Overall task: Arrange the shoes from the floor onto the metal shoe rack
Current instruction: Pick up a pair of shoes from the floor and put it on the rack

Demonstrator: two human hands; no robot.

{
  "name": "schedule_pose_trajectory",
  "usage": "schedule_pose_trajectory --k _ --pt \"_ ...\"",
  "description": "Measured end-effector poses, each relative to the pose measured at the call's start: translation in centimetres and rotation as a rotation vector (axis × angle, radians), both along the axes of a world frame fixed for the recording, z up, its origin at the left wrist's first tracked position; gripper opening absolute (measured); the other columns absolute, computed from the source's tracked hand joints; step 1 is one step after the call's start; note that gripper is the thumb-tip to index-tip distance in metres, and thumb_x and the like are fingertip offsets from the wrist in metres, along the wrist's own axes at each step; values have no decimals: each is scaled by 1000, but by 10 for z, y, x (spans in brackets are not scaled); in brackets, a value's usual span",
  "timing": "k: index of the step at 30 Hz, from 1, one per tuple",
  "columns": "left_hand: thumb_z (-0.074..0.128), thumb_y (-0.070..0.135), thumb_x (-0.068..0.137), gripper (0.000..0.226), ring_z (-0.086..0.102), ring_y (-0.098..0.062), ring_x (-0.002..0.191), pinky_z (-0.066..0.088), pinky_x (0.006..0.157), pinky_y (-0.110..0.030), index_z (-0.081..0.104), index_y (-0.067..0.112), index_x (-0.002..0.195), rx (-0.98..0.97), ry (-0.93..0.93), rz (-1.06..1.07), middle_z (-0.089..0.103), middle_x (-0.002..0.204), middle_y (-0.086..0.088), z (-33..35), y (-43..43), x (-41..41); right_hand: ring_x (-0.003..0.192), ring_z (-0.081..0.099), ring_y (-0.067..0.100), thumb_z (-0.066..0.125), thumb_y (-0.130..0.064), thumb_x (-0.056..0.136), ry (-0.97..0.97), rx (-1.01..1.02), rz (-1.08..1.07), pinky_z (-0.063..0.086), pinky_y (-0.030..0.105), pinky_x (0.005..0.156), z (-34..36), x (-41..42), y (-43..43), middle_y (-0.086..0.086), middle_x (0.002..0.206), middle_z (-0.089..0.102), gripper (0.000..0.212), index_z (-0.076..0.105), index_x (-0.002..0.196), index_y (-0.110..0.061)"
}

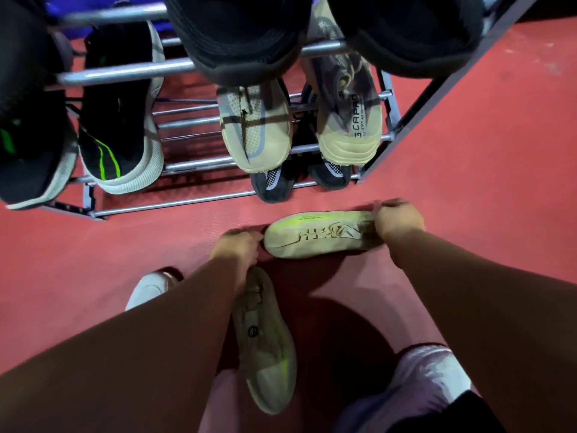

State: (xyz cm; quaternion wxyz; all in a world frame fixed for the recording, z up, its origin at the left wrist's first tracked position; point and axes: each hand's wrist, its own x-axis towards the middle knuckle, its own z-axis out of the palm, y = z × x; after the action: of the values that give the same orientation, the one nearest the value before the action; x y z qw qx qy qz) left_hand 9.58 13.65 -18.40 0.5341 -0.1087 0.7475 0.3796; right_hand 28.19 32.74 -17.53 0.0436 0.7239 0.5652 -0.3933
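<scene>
**On the red floor (468, 182) before the grey metal shoe rack (175, 203): right the pair**

The right hand (398, 226) grips one end of the pale cream-and-lime sneaker (321, 235), which lies sideways near the rack's front rail. The left hand (237, 248) holds the matching sneaker (265, 339) by its collar. Turn the first sole-down before shelving both.

Floor: red-brown matting (468, 157) with a fine ribbed texture, covering all the ground in view.
Far left: a blue surface (59, 7) at the top edge, too little showing to identify.
Light: dim and even; a dark shadow (337, 307) pools in the near middle.
</scene>
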Motion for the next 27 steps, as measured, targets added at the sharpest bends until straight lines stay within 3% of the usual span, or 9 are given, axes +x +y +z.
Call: schedule_pose_trajectory --k 5,10,13,15,18,19,21,23,27 --pt "64 36 97 17 58 -13 76 48 71 -30 61 22 87 120 14 80 60 83 8 6 30 -11 127 53 36 52 -45 93 -72 65 148 38 39 105 1 -29 1 10 130 66 42 66 126 -23" --pt "64 27 99 15 57 -12 72 49 68 -24 60 16 90 121 58 119 62 88 -3 9 54 -32 89 59 28 58 -28 97 365 -158 -106 50 37 79 9 -62 -7 9 101 65 37 66 124 -5" --pt "57 18 101 9 68 -15 81 57 80 -29 62 11 102 160 9 166 68 92 -7 17 55 -30 112 61 44 46 -18 103 542 -368 -260 45 30 59 15 -72 -13 32 136 57 45 49 145 -1" --pt "54 13 100 14 70 -19 77 60 75 -31 63 6 108 179 -41 189 70 89 -11 25 48 -24 137 33 54 32 -7 104 622 -452 -359 27 26 49 18 -75 -15 31 152 26 47 39 151 0" --pt "49 -1 96 12 74 -29 76 64 66 -38 56 6 103 209 -96 149 73 93 -19 40 23 -7 141 25 50 34 -10 106 639 -467 -436 38 29 56 21 -77 -19 29 154 24 30 63 114 -15" --pt "48 -5 95 13 75 -34 78 64 66 -41 51 7 100 227 -127 147 73 98 -24 45 12 0 142 28 48 37 -13 107 625 -461 -445 53 33 70 24 -79 -22 28 154 28 27 61 101 -22" --pt "49 -8 94 17 74 -40 80 63 72 -49 46 8 94 262 -178 186 71 105 -30 50 -8 12 137 47 44 39 -19 108 585 -455 -434 52 45 106 27 -78 -25 27 152 44 24 63 111 -23" --pt "50 -6 96 16 74 -38 77 61 77 -50 46 9 93 278 -185 218 73 100 -26 50 -24 20 118 67 33 41 -25 108 538 -435 -404 56 39 100 28 -76 -26 19 140 61 35 57 139 -22" --pt "47 -6 98 20 75 -37 74 61 75 -49 45 13 90 272 -146 279 74 80 -18 43 -34 11 110 68 26 43 -26 108 543 -461 -363 58 33 88 34 -79 -30 14 129 63 42 49 149 -19"
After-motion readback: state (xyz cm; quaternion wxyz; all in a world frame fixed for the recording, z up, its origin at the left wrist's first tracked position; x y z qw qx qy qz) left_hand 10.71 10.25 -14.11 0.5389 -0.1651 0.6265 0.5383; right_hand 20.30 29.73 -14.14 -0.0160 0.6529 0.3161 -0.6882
